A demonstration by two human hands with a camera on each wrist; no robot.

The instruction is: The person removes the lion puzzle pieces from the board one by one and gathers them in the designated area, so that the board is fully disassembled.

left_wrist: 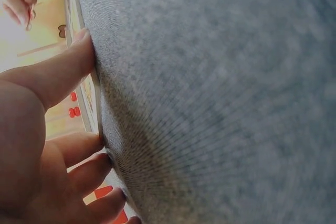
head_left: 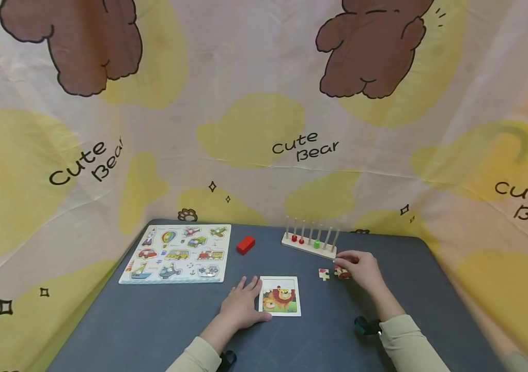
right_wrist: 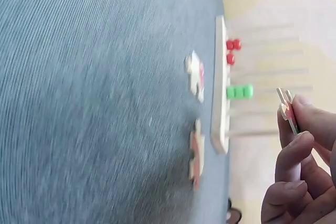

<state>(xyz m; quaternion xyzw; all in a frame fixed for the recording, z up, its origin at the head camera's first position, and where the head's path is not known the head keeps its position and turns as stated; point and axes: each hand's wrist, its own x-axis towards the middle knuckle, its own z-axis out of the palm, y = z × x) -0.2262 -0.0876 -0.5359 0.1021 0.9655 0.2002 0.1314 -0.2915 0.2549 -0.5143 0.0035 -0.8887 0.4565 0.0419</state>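
Note:
My left hand (head_left: pixel 239 306) lies spread at the left side of a small framed lion puzzle (head_left: pixel 280 297). Its thumb touches the lower left corner, and a fingertip rests at the frame's upper left edge. My right hand (head_left: pixel 360 271) is raised over the right part of the table. Between thumb and fingers it pinches a thin jigsaw piece (right_wrist: pixel 287 109), seen nearly edge-on. Below it, a brown-red jigsaw piece (head_left: pixel 342 273) lies on the table, with a white and pink jigsaw piece (head_left: pixel 323 274) just to its left.
A pegged bead counter (head_left: pixel 309 247) with red and green beads stands behind the loose pieces. One red block (head_left: pixel 245 245) sits left of it. At the back left lies a vehicle picture board (head_left: pixel 177 253). A printed bear curtain (head_left: pixel 245 129) hangs behind the grey table (head_left: pixel 161 325).

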